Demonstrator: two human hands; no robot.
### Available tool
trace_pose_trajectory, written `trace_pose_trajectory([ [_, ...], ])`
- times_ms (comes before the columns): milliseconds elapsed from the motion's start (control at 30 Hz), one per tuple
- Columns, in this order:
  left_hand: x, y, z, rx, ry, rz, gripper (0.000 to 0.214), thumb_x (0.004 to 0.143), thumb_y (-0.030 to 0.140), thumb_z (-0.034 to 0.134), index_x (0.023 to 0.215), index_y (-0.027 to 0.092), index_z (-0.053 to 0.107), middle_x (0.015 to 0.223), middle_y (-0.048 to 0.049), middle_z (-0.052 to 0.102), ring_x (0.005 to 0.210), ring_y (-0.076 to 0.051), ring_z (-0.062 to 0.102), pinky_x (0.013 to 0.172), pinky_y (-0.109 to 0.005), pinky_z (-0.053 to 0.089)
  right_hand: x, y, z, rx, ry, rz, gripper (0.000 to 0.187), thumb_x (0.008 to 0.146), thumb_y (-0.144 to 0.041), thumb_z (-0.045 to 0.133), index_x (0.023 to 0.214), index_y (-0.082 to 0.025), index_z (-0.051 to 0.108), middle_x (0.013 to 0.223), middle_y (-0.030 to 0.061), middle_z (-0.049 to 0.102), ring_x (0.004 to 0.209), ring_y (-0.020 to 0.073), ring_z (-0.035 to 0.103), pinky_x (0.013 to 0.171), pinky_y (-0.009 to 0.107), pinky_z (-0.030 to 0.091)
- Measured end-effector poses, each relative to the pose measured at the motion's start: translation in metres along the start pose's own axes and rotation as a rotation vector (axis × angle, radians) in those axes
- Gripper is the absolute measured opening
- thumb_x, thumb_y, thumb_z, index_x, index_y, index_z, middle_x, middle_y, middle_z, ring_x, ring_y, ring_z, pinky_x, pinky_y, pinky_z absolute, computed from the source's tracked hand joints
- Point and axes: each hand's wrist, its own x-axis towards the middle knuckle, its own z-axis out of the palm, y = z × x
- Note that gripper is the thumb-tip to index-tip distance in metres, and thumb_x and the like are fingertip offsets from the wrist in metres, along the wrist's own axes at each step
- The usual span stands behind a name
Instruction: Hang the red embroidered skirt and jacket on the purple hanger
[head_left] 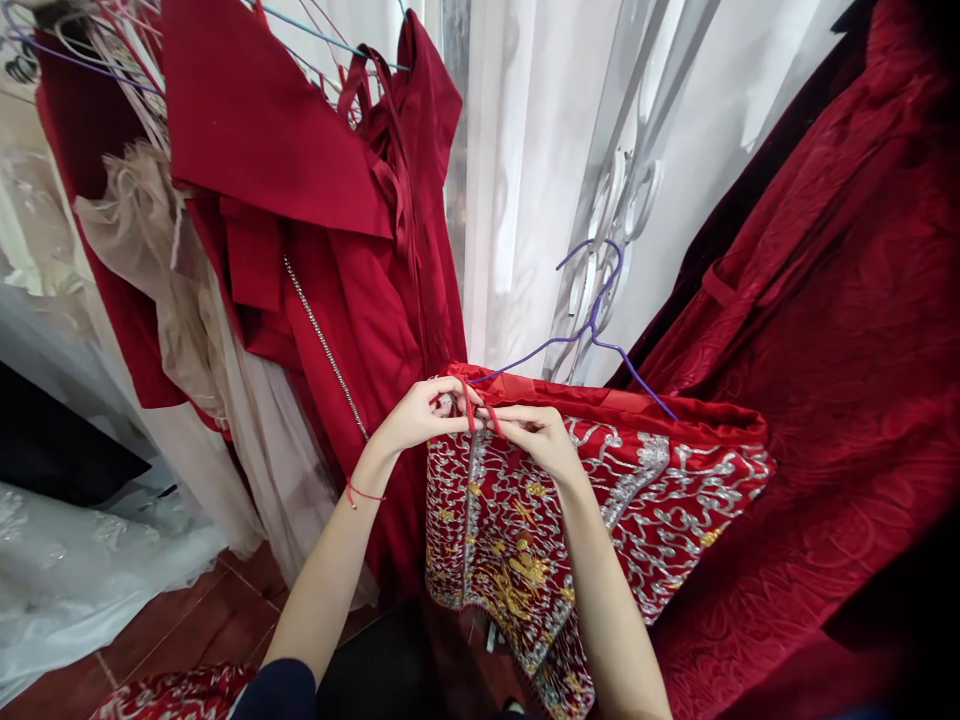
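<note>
A red skirt (525,540) with silver and gold embroidery hangs from a purple wire hanger (592,325), its plain red waistband (622,402) folded along the top. Near the left end of that band, my left hand (427,412) pinches a thin red cord (470,408). My right hand (534,432) is closed on the cord too, its fingertips close to the left ones. Both hands are in front of the skirt. The exact grip of the fingertips is partly hidden.
Red dresses (337,240) and a beige tulle garment (161,270) hang on the left. A dark red textured garment (840,380) fills the right side. White curtain (525,180) and a pale metal frame (619,160) stand behind. A white gown (90,570) spreads over red floor tiles (195,620).
</note>
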Motion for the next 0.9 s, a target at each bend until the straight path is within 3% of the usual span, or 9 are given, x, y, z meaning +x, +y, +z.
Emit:
trace_pose_trajectory([
  [133, -0.004, 0.000, 0.002, 0.013, 0.015, -0.010, 0.029, 0.071, 0.033, 0.078, 0.090, 0.016, 0.065, 0.082, 0.0009, 0.056, 0.059, -0.006, 0.037, 0.053, -0.019, 0.029, -0.001, -0.004, 0.001, -0.023, 0.012, -0.034, 0.025, 0.080, -0.036, 0.072, 0.101, -0.026, 0.078, 0.098, 0.0046, 0.077, 0.090, 0.0246, 0.072, 0.085, 0.040, 0.056],
  [267, -0.003, -0.003, 0.007, 0.061, -0.005, 0.032, 0.024, 0.073, 0.033, 0.075, 0.084, 0.016, 0.064, 0.081, 0.0014, 0.051, 0.062, -0.007, 0.038, 0.054, -0.020, 0.030, 0.003, -0.006, -0.001, -0.104, -0.002, -0.110, 0.025, 0.084, -0.035, 0.067, 0.105, -0.026, 0.077, 0.099, 0.0039, 0.077, 0.089, 0.0216, 0.071, 0.081, 0.034, 0.057],
  [433, 0.002, -0.012, 0.015, 0.154, -0.082, 0.001, 0.021, 0.074, 0.034, 0.073, 0.075, 0.015, 0.062, 0.076, 0.0024, 0.049, 0.062, -0.008, 0.039, 0.054, -0.022, 0.031, 0.011, -0.013, -0.008, -0.519, -0.249, -0.347, 0.020, 0.092, -0.029, 0.059, 0.099, -0.023, 0.077, 0.086, 0.0035, 0.075, 0.075, 0.0156, 0.068, 0.068, 0.026, 0.051],
  [533, 0.004, -0.018, 0.018, 0.085, -0.062, -0.027, 0.024, 0.073, 0.036, 0.075, 0.082, 0.015, 0.067, 0.076, 0.0024, 0.050, 0.061, -0.008, 0.038, 0.055, -0.022, 0.032, 0.015, -0.019, -0.013, -0.855, -0.244, -0.497, 0.025, 0.098, -0.029, 0.050, 0.103, -0.021, 0.073, 0.084, 0.0041, 0.072, 0.069, 0.0128, 0.063, 0.060, 0.023, 0.043],
  [633, 0.007, -0.023, 0.025, -0.044, 0.044, -0.059, 0.026, 0.071, 0.038, 0.077, 0.080, 0.014, 0.069, 0.070, 0.0023, 0.051, 0.060, -0.008, 0.039, 0.055, -0.023, 0.033, 0.022, -0.023, -0.014, -1.087, -0.192, -0.599, 0.029, 0.101, -0.028, 0.042, 0.107, -0.017, 0.068, 0.081, 0.0044, 0.069, 0.063, 0.0116, 0.059, 0.057, 0.023, 0.040],
  [733, 0.010, -0.028, 0.035, -0.224, 0.211, -0.073, 0.026, 0.071, 0.039, 0.077, 0.076, 0.014, 0.070, 0.067, 0.0011, 0.055, 0.064, -0.010, 0.047, 0.060, -0.024, 0.039, 0.027, -0.022, -0.012, -1.109, -0.138, -0.620, 0.027, 0.101, -0.027, 0.040, 0.108, -0.014, 0.063, 0.085, 0.0057, 0.069, 0.064, 0.0117, 0.060, 0.057, 0.024, 0.041],
  [900, 0.010, -0.037, 0.052, -0.303, 0.393, -0.021, 0.028, 0.074, 0.042, 0.075, 0.070, 0.015, 0.066, 0.067, 0.0008, 0.059, 0.064, -0.011, 0.051, 0.061, -0.023, 0.042, 0.023, -0.016, -0.002, -1.021, -0.033, -0.451, 0.019, 0.099, -0.026, 0.043, 0.109, -0.017, 0.055, 0.089, 0.0050, 0.071, 0.069, 0.0129, 0.064, 0.056, 0.023, 0.037],
])
